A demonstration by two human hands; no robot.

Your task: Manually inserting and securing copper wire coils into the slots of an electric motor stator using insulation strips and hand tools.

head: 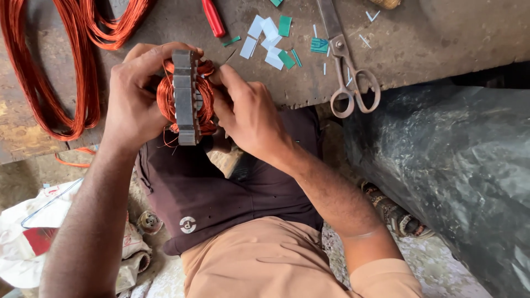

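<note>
Grey ridged stator core [185,96] wound with orange copper wire [165,96].

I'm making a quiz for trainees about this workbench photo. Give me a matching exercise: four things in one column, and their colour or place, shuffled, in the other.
Things:
1. scissors
2. stator core
3. loose wire coil
4. paper slips

Descriptions:
A. held between both hands
B. white and green, scattered on the bench
C. lying with handles at the bench edge
D. orange loops on the bench at the far left of the picture

Pairs: 1-C, 2-A, 3-D, 4-B
</note>
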